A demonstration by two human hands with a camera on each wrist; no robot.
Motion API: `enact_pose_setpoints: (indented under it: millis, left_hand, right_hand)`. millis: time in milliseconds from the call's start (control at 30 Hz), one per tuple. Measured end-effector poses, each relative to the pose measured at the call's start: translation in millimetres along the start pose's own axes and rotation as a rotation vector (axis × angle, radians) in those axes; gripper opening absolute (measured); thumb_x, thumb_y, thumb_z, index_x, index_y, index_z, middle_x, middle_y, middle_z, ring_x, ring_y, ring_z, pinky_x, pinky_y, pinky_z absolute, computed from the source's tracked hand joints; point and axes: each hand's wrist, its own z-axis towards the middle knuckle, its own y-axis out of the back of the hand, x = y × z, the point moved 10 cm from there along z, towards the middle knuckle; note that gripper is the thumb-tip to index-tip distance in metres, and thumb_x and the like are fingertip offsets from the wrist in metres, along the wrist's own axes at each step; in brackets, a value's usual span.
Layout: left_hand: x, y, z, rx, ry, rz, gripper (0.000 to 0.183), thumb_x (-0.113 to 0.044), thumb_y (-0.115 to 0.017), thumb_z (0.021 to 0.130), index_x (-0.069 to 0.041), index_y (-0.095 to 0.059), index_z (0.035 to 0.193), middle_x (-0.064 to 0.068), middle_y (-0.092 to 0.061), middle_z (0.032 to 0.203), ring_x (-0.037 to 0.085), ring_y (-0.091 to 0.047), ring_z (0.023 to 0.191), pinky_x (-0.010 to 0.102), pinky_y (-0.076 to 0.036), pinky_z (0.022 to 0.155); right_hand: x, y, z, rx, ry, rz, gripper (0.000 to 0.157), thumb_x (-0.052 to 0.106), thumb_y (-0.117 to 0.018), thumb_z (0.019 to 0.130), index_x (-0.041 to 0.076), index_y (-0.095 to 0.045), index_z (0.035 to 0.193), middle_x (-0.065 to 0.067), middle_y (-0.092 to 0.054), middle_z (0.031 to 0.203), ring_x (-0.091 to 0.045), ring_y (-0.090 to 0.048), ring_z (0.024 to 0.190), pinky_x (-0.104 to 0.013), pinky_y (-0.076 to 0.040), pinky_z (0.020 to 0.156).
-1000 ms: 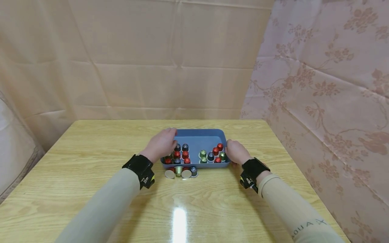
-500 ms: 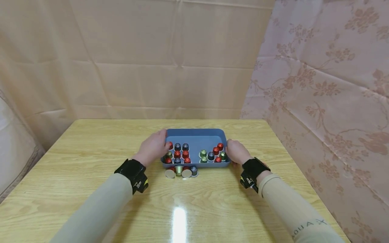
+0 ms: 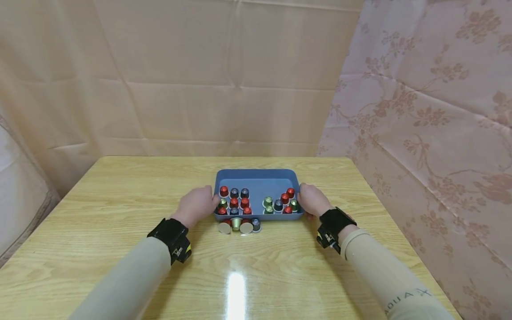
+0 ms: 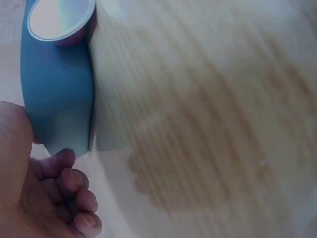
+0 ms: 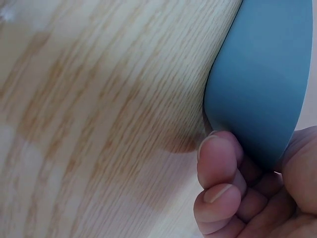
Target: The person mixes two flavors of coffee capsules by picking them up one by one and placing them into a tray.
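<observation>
A shallow blue tray (image 3: 256, 174) lies on the wooden table, with several coffee capsules in it. One group, including a red capsule (image 3: 234, 203), stands at the left; another, with a green capsule (image 3: 267, 202), is at the right. My left hand (image 3: 196, 205) grips the tray's left end, its thumb by the rim; in the left wrist view the fingers (image 4: 74, 179) curl at the tray's corner. My right hand (image 3: 314, 200) holds the right end, and the right wrist view shows its fingers (image 5: 218, 158) bent under the corner.
Along the tray's front wall several capsules lie on the table (image 3: 280, 271), among them a gold-green capsule (image 3: 236, 224) and a dark capsule (image 3: 256, 225). A beige curtain (image 3: 180, 89) hangs behind the table, and a floral cloth (image 3: 432, 111) borders the right side.
My left hand has moved left and nearer, from over the tray's left capsules to its left end, uncovering them. My right hand has stayed at the right end; the tray has barely moved.
</observation>
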Motion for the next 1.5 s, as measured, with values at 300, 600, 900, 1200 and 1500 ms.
enact_pose_setpoints:
  millis: [300,600,900,1200,1500]
  left_hand:
    - [1.1,-13.2,-0.6,0.080,-0.003,-0.057,0.037,-0.026,-0.041,0.103,-0.007,-0.063,0.080,0.009,-0.060,0.080,0.024,-0.052,0.069,0.040,-0.044,0.068]
    - [-12.0,-17.1,0.0,0.106,-0.114,0.002,0.033,-0.018,-0.041,0.106,-0.005,-0.065,0.087,0.009,-0.061,0.084,0.023,-0.052,0.072,0.040,-0.047,0.071]
    - [-22.8,-20.4,3.4,0.077,-0.248,0.119,0.030,-0.009,-0.047,0.102,-0.005,-0.062,0.077,0.010,-0.061,0.078,0.024,-0.052,0.070,0.045,-0.052,0.074]
    - [-15.3,-23.3,6.7,0.087,-0.178,0.055,0.034,-0.012,-0.044,0.104,-0.006,-0.059,0.075,0.009,-0.059,0.079,0.024,-0.050,0.071,0.044,-0.050,0.074]
    - [-23.1,-24.5,4.7,0.074,-0.281,0.156,0.028,-0.006,-0.048,0.102,-0.005,-0.058,0.076,0.008,-0.058,0.076,0.022,-0.048,0.068,0.042,-0.049,0.069]
  right_hand:
    - [1.5,0.2,0.3,-0.011,0.012,-0.001,0.020,0.009,-0.048,0.105,-0.009,-0.055,0.111,-0.014,-0.059,0.074,-0.019,-0.059,0.041,-0.030,-0.048,0.042]
    - [3.6,4.3,-1.9,-0.024,0.018,-0.042,0.021,0.010,-0.049,0.105,-0.010,-0.056,0.110,-0.014,-0.059,0.077,-0.017,-0.059,0.042,-0.029,-0.049,0.046]
    - [5.0,16.7,-5.8,-0.064,0.033,-0.062,0.030,0.018,-0.052,0.106,-0.009,-0.058,0.117,-0.017,-0.064,0.086,-0.022,-0.063,0.056,-0.034,-0.051,0.055]
    - [43.3,47.4,-19.9,-0.347,0.212,-0.132,0.036,0.019,-0.058,0.103,-0.004,-0.060,0.132,-0.007,-0.063,0.072,-0.015,-0.049,0.049,-0.030,-0.033,0.047]
    - [97.9,34.9,-44.0,-0.343,0.500,-0.127,0.029,0.015,-0.063,0.101,0.004,-0.065,0.128,-0.003,-0.067,0.083,-0.009,-0.054,0.058,-0.027,-0.040,0.052]
